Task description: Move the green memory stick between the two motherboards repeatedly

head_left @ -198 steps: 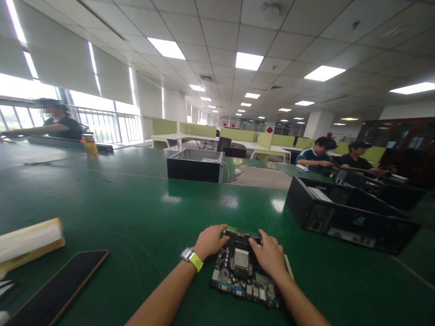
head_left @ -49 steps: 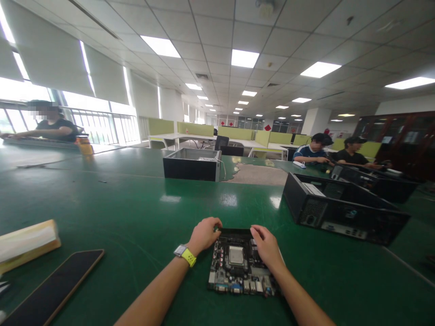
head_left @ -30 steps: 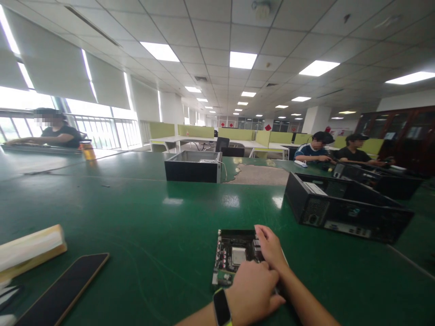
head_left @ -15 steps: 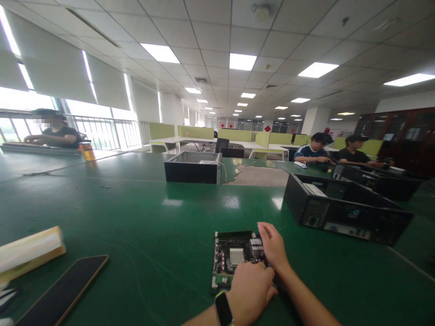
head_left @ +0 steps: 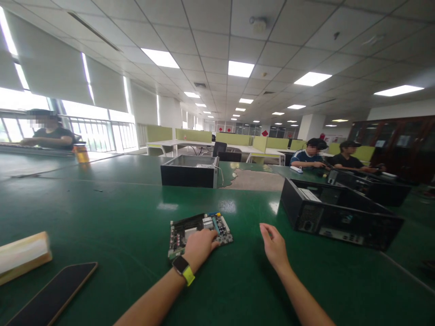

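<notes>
A dark motherboard (head_left: pixel 190 227) with many small parts lies flat on the green table (head_left: pixel 129 208), left of centre. My left hand (head_left: pixel 199 246), with a yellow-strapped watch on the wrist, rests on the board's near edge, fingers curled over it. My right hand (head_left: pixel 273 246) hovers just above the table to the right of the board, fingers loosely apart and holding nothing. It touches neither the board nor the computer case.
An open black computer case (head_left: pixel 336 217) lies on its side to the right. Another open case (head_left: pixel 189 171) stands farther back. A phone (head_left: pixel 50 292) and a wrapped tan block (head_left: pixel 22 256) lie at the near left. Three people sit at far tables.
The motherboard has slid left and turned on the table under my left hand. My right hand has come off the board and now hangs free to its right.
</notes>
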`<action>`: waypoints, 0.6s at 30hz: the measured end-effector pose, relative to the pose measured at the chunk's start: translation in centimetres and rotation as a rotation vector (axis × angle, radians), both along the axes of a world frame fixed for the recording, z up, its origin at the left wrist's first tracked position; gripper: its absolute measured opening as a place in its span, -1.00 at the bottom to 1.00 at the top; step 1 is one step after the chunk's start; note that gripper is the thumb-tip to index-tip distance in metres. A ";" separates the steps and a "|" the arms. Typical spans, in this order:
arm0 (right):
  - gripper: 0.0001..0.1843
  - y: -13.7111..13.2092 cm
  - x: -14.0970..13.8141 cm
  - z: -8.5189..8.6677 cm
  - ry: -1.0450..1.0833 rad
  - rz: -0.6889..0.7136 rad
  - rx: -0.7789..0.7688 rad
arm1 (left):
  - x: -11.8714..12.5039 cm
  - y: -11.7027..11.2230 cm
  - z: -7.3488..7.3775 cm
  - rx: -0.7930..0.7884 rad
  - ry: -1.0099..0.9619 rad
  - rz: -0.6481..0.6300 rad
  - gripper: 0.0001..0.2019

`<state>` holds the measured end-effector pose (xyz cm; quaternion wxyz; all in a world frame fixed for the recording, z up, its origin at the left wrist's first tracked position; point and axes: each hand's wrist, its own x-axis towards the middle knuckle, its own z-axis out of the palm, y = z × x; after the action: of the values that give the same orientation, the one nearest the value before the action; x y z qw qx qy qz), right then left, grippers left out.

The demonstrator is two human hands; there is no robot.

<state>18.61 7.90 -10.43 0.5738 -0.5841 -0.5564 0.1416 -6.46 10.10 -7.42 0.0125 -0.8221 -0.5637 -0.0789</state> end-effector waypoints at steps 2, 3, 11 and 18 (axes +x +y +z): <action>-0.51 0.1 0.4 -0.1 -0.002 -0.028 -0.012 | -2.4 1.3 0.0 0.013 0.016 0.056 -0.72; -0.51 0.3 0.6 -0.1 -0.003 -0.039 -0.020 | -3.6 1.9 0.1 0.017 0.024 0.087 -0.72; -0.51 1.3 2.7 0.0 -0.129 -0.154 -0.049 | -12.2 6.0 0.2 0.049 0.022 0.297 -0.68; -0.52 3.2 7.6 3.5 -0.711 -0.447 -0.096 | -16.4 7.5 0.7 0.032 0.049 0.444 -0.67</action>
<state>26.19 11.13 -6.89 0.3348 -0.7290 -0.5721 -0.1709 -22.89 17.63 -6.76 0.0563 -0.6792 -0.7291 -0.0632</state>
